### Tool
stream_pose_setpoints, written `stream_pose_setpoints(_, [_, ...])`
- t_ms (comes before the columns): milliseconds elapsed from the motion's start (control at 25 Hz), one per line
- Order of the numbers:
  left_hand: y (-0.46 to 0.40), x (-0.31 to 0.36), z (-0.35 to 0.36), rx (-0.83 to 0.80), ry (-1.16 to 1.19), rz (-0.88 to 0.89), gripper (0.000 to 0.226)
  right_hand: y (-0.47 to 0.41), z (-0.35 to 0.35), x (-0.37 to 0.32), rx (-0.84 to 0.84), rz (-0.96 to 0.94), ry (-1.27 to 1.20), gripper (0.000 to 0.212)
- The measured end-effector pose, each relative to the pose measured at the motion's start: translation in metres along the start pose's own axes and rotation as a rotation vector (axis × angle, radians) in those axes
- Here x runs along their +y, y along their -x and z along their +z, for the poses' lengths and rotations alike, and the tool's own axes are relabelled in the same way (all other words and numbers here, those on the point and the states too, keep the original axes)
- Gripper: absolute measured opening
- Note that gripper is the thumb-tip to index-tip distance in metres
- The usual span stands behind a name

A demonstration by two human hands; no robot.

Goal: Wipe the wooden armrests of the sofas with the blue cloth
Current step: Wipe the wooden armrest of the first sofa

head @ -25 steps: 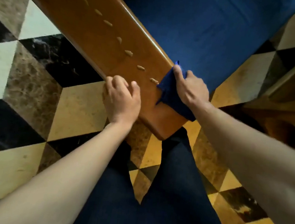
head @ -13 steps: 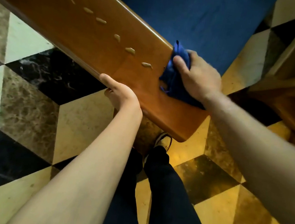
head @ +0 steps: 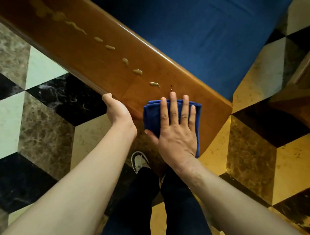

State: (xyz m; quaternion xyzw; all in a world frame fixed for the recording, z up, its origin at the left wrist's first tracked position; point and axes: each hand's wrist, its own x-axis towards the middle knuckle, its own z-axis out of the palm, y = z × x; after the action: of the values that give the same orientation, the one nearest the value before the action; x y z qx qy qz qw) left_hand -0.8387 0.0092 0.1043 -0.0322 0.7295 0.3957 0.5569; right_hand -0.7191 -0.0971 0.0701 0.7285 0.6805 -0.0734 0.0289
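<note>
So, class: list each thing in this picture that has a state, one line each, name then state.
Armrest: smeared with a trail of drops.
Cloth: folded, flat on the armrest's near end.
Right hand: open, pressing on the cloth.
Left hand: gripping the armrest's edge.

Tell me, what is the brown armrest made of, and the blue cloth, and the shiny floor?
The armrest looks like varnished wood: warm brown with a glossy edge. The blue cloth seems a soft folded fabric, maybe microfibre; its surface is matte. The floor looks like polished marble or stone tiles, veined and reflective, though printed tile is possible.
</note>
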Motion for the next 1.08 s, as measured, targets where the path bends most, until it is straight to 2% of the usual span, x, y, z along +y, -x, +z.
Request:
stream_pose_setpoints(160, [0.005, -0.008, -0.004, -0.007, -0.047, -0.040, 0.061, 0.002, 0.002, 0.003, 0.028, -0.129, -0.016, 0.088])
stream_pose_setpoints(240, [0.006, -0.009, -0.006, -0.005, -0.064, -0.050, 0.068, 0.023, 0.001, 0.024, 0.047, -0.125, -0.025, 0.083])
stream_pose_setpoints(320, [0.008, -0.010, -0.007, -0.013, -0.086, -0.071, 0.071, 0.036, -0.003, 0.048, 0.012, 0.031, -0.033, 0.084])
stream_pose_setpoints(440, [0.011, -0.010, -0.004, -0.032, -0.075, -0.088, 0.072, 0.012, -0.013, 0.058, -0.002, 0.309, -0.094, 0.083])
stream_pose_setpoints(640, [-0.004, 0.002, -0.017, -0.039, -0.109, -0.040, 0.046, -0.065, -0.028, 0.050, -0.013, 0.384, -0.193, 0.091])
stream_pose_setpoints(760, [-0.020, 0.015, -0.032, -0.033, -0.174, -0.030, 0.042, -0.109, -0.039, 0.044, -0.062, 0.303, -0.299, 0.098])
stream_pose_setpoints(880, [-0.034, 0.024, -0.040, -0.021, -0.198, -0.017, 0.041, -0.151, -0.044, 0.015, -0.113, 0.152, -0.342, 0.095])
stream_pose_setpoints(1000, [-0.049, 0.032, -0.049, -0.055, -0.120, -0.039, 0.039, -0.170, -0.038, -0.029, -0.052, 0.016, -0.266, 0.089])
stream_pose_setpoints(1080, [-0.056, 0.041, -0.052, -0.107, -0.049, -0.058, 0.045, -0.162, -0.032, -0.051, -0.012, -0.069, -0.179, 0.085])
